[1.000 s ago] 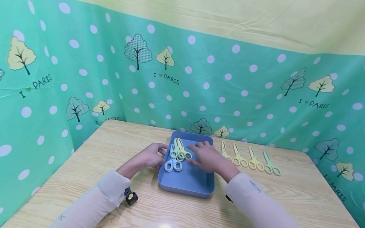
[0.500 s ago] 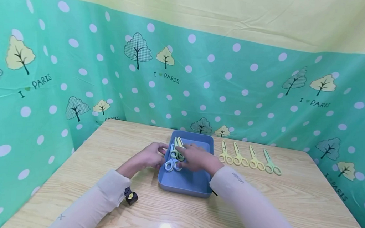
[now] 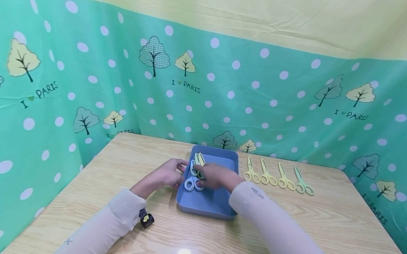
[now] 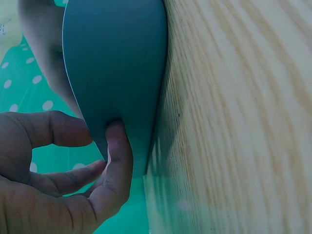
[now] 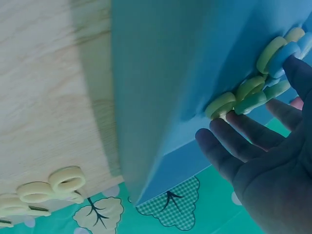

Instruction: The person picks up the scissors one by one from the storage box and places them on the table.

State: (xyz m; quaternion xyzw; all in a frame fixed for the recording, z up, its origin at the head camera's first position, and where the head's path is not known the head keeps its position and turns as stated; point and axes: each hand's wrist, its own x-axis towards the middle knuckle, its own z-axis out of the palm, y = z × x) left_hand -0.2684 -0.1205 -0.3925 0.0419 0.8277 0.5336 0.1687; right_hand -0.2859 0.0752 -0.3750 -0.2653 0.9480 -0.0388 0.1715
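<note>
In the head view a blue-grey tray [image 3: 206, 205] stands on the table, with several scissors piled along its left side. Blue scissors [image 3: 189, 183] lie nearest the front; green scissors [image 3: 196, 158] and yellow scissors [image 3: 201, 157] lie behind. My left hand [image 3: 167, 173] grips the tray's left wall, fingers against the outside and thumb at the rim. My right hand [image 3: 215, 176] is inside the tray over the pile. In the right wrist view its thumb touches a blue handle [image 5: 285, 58], while fairly straight fingers reach the green handle [image 5: 251, 102]. Index fingertip contact is hidden.
Right of the tray, several scissors lie in a row: yellow scissors [image 3: 269, 178] and, at the far end, green scissors [image 3: 303, 184]. A patterned green and yellow curtain [image 3: 123, 57] hangs behind and beside the wooden table [image 3: 137, 233].
My right hand has moved left inside the tray, from right of the pile onto it, its thumb reaching the blue scissors. My left hand keeps its hold on the tray wall.
</note>
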